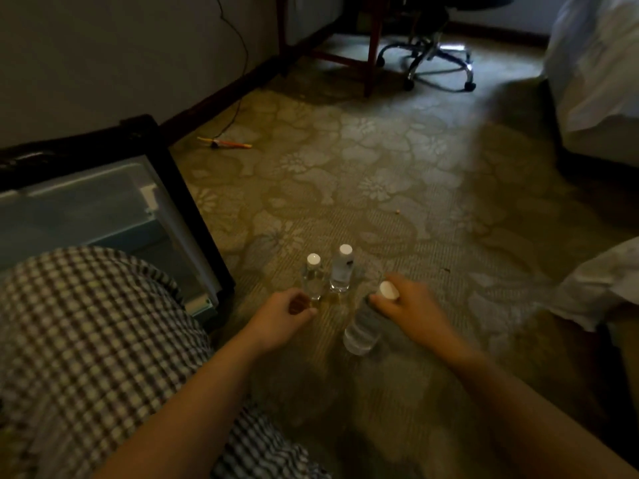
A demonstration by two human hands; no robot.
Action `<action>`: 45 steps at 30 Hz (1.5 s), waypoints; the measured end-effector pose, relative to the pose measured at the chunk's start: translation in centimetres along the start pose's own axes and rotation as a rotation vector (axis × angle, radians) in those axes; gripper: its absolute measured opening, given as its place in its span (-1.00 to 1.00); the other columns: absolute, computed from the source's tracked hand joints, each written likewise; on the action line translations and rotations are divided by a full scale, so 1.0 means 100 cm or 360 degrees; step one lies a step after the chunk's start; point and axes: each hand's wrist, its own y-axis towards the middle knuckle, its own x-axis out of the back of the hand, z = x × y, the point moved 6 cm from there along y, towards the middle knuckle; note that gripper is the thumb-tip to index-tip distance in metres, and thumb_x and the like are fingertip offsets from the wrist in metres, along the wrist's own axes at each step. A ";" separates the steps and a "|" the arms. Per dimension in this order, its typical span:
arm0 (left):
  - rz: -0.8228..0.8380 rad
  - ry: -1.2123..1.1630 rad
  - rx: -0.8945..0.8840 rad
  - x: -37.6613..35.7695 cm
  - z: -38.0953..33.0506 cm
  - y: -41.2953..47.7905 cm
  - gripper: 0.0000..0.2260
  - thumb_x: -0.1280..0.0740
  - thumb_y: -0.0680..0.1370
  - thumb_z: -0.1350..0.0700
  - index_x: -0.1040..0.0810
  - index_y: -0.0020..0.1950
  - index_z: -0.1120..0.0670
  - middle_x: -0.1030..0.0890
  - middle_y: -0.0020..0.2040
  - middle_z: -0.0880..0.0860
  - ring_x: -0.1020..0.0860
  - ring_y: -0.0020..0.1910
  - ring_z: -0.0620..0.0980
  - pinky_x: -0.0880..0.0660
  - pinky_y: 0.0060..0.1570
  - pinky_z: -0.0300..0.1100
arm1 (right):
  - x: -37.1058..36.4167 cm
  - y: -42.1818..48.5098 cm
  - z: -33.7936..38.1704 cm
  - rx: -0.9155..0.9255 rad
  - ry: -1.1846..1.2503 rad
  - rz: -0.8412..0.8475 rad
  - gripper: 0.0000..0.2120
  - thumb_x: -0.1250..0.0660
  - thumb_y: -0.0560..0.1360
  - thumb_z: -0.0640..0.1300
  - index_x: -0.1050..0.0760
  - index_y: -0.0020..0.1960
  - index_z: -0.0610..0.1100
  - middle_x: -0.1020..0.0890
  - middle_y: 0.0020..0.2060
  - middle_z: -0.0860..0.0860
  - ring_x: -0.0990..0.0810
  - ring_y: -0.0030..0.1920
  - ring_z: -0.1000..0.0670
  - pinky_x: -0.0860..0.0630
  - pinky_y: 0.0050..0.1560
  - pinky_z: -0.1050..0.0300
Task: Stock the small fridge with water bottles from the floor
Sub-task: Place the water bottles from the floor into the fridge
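Fridge (103, 202) sits at left on the carpet (397, 188), with a knee (86, 340) before it. Right of the fridge two bottles stand side by side: left bottle (313, 281) just beyond the left hand (283, 319), mid bottle (341, 271) just right of it. The third bottle (363, 330) lies tilted, nearer and further right, its neck in the right hand (408, 302). Chair (439, 60) far behind, bed (594, 63) at right.

floor: floral carpet (380, 174) | far end: swivel chair (439, 63) on chrome castor base | just left of it: red-brown wooden desk leg (371, 57) | wall: black cable (238, 63) running down to orange-yellow object (228, 144) on carpet | right: white bedding (594, 63)
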 end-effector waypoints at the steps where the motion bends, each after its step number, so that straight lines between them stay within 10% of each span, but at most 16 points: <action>1: -0.0041 -0.0029 -0.0020 0.008 -0.004 0.000 -0.70 -0.29 0.54 0.13 -0.44 0.26 0.13 -0.52 0.15 0.04 -0.45 0.08 -0.13 -0.37 -0.03 -0.37 | 0.009 0.007 0.021 0.0092 0.0000 -0.0017 -0.88 -0.33 0.48 0.02 -0.44 -0.07 0.00 -0.56 -0.22 0.08 -0.53 -0.24 0.13 -0.50 -0.23 0.18; 14: -0.0637 -0.0087 -0.0550 0.173 -0.074 -0.040 -0.45 -0.45 0.40 -0.01 -0.35 0.35 -0.08 -0.47 0.29 -0.08 -0.44 0.28 -0.09 -0.41 0.25 -0.16 | 0.088 0.055 0.295 0.1049 -0.0005 -0.0243 -0.84 -0.33 0.46 0.02 -0.45 -0.12 -0.07 -0.49 -0.33 0.12 -0.45 -0.33 0.17 -0.38 -0.32 0.25; 18: -0.0889 -0.0111 -0.0773 0.235 -0.089 -0.085 -0.57 -0.46 0.38 0.04 -0.40 0.18 -0.17 -0.54 0.06 -0.23 -0.51 0.05 -0.31 -0.44 -0.04 -0.55 | 0.087 0.047 0.374 0.1299 0.0026 -0.0180 -0.80 -0.31 0.46 0.07 -0.47 -0.08 -0.06 -0.55 -0.26 0.09 -0.51 -0.27 0.11 -0.46 -0.25 0.18; 21: -0.1005 -0.0102 -0.0789 0.276 -0.081 -0.119 -0.55 -0.46 0.37 0.04 -0.42 0.20 -0.15 -0.57 0.07 -0.19 -0.54 0.05 -0.29 -0.50 -0.09 -0.45 | 0.078 0.040 0.422 0.1437 0.0059 -0.0134 -0.78 -0.30 0.46 0.09 -0.47 -0.04 -0.05 -0.55 -0.23 0.10 -0.54 -0.22 0.11 -0.49 -0.21 0.19; 27: -0.1228 -0.0072 -0.0648 0.327 -0.023 -0.179 -0.57 -0.47 0.35 0.05 -0.42 0.15 -0.19 -0.59 0.04 -0.18 -0.58 0.02 -0.26 -0.54 -0.09 -0.40 | 0.021 0.019 0.498 0.1636 0.0018 0.0105 -0.82 -0.31 0.48 0.06 -0.44 -0.05 -0.03 -0.53 -0.23 0.12 -0.51 -0.22 0.13 -0.39 -0.24 0.29; 35: -0.1425 0.0197 -0.0224 0.337 0.090 -0.214 -0.52 -0.49 0.34 0.01 -0.47 0.23 -0.06 -0.48 0.04 -0.07 -0.47 0.01 -0.11 -0.36 -0.07 -0.37 | -0.102 0.012 0.525 0.1620 -0.0348 0.0301 -0.66 -0.22 0.49 0.19 -0.38 0.09 -0.03 -0.59 -0.06 -0.04 -0.57 -0.07 -0.09 -0.56 -0.06 -0.11; 45: -0.1403 -0.0401 0.0171 0.286 0.218 -0.168 -0.60 -0.49 0.38 0.14 -0.47 0.16 0.07 -0.51 0.00 -0.10 -0.47 0.03 -0.16 -0.40 -0.19 -0.53 | -0.237 0.032 0.469 0.1391 -0.0443 0.0641 -0.80 -0.23 0.55 -0.02 -0.33 0.01 -0.15 -0.55 0.01 -0.16 -0.52 0.02 -0.19 -0.35 -0.12 0.04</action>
